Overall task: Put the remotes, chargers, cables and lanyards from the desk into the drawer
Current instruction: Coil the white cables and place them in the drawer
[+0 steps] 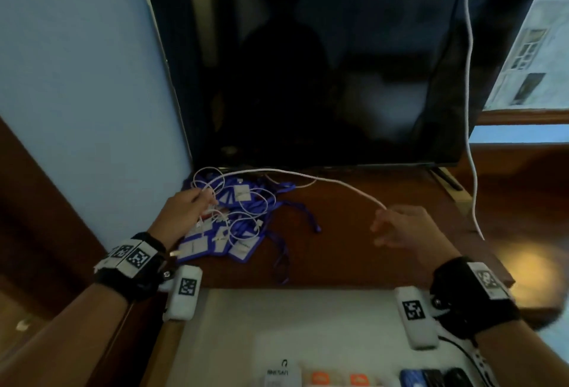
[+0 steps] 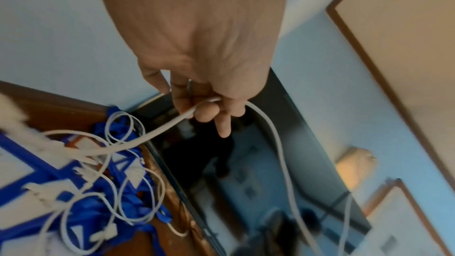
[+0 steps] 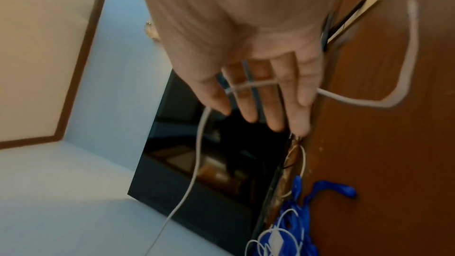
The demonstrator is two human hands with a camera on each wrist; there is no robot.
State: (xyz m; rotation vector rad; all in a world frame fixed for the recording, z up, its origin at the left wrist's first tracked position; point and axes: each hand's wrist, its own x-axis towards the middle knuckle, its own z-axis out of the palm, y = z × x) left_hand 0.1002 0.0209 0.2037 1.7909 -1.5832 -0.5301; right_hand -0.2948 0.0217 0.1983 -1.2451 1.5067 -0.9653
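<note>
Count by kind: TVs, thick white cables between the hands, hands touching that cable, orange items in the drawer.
TV: 1
thick cable: 1
hands touching it: 2 (left hand, right hand)
orange items: 2
Total: 6

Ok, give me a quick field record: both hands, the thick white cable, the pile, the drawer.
left hand: grips the thick white cable
right hand: fingers straight, cable running across them
thick white cable: stretched between both hands above the desk
pile: blue lanyards tangled with thin white cables, front of TV
drawer: open, some items inside
</note>
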